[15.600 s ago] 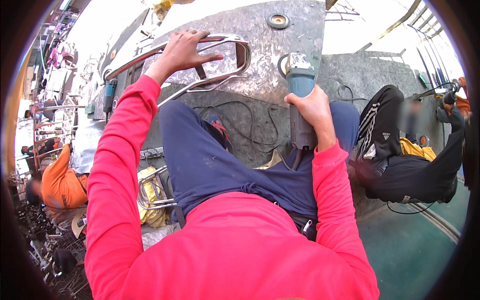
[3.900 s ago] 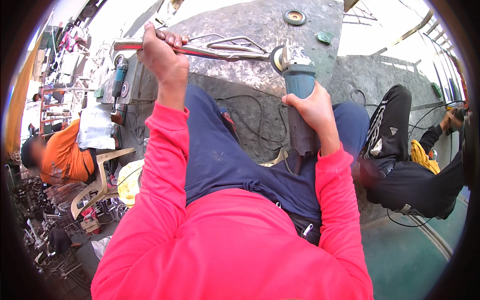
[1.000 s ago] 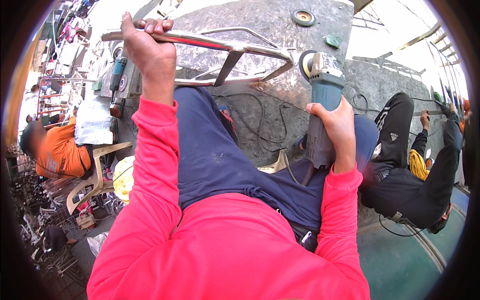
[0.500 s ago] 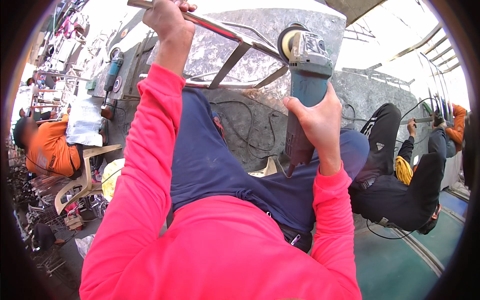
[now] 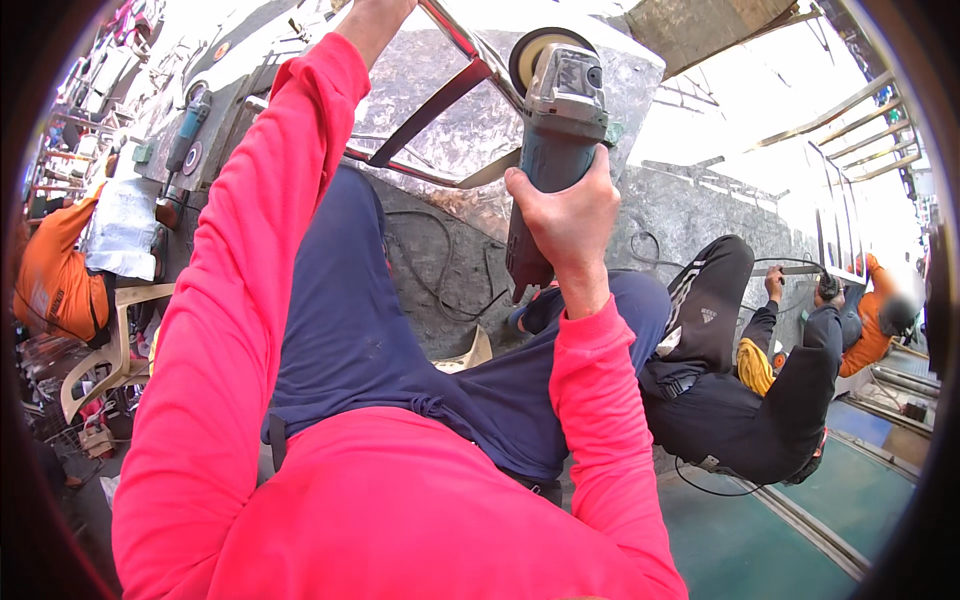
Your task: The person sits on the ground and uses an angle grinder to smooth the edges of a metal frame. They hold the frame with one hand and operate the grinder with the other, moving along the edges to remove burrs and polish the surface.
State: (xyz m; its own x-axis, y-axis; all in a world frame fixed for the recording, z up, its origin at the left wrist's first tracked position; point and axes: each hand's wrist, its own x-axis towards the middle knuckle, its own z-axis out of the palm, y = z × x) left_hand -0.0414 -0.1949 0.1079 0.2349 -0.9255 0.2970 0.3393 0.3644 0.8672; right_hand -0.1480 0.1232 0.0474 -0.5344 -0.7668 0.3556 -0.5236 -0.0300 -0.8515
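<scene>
My right hand (image 5: 565, 215) grips the body of a teal and grey angle grinder (image 5: 555, 130), its disc pointing up and away at the top of the view. My left hand (image 5: 372, 12) reaches to the upper edge and holds a shiny bent metal tube frame (image 5: 440, 95), lifted off the grey concrete floor (image 5: 470, 140). The grinder's disc sits right beside the frame's upper bar. I sit with legs in dark blue trousers, arms in red sleeves. A black cable (image 5: 425, 280) trails on the floor under my legs.
A second angle grinder (image 5: 180, 150) lies on the floor at the left. A person in orange (image 5: 50, 280) sits by a cream plastic chair (image 5: 105, 345). At the right a person in black (image 5: 740, 390) sits grinding; another in orange (image 5: 875, 320) is beyond.
Both my hands have risen: the left lifted the metal frame higher toward the top edge, and the right raised the grinder up to the frame's bar.
</scene>
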